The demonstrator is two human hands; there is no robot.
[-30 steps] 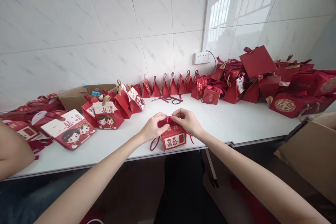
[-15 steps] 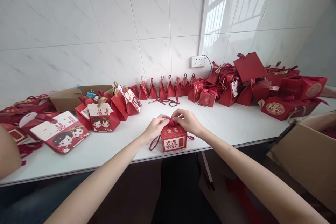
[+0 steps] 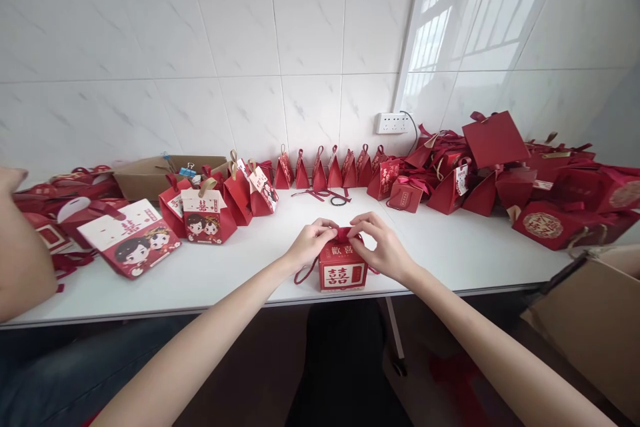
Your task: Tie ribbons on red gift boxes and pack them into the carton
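A small red gift box [image 3: 343, 275] with cream panels and Chinese characters stands upright near the table's front edge. On its top is a dark red ribbon [image 3: 342, 235]. My left hand [image 3: 316, 240] pinches the ribbon from the left side. At the right, my right hand [image 3: 381, 244] has thumb and forefinger closed together on the ribbon, its other fingers curled above. A cord handle [image 3: 305, 272] loops out from the box's left side. The exact shape of the ribbon is partly hidden by my fingers.
Loose ribbon and a black hair tie [image 3: 339, 201] lie behind the box. A row of red triangular boxes [image 3: 319, 177] lines the wall. Heaped red boxes [image 3: 545, 220] stand right, cartoon-printed boxes [image 3: 203, 217] left. Another person's arm [image 3: 23, 253] rests far left; a cardboard carton [image 3: 590, 320] is right.
The view has shifted, so everything sits slightly further right. My right hand has moved a little apart from my left, its fingers now spreading along the ribbon.
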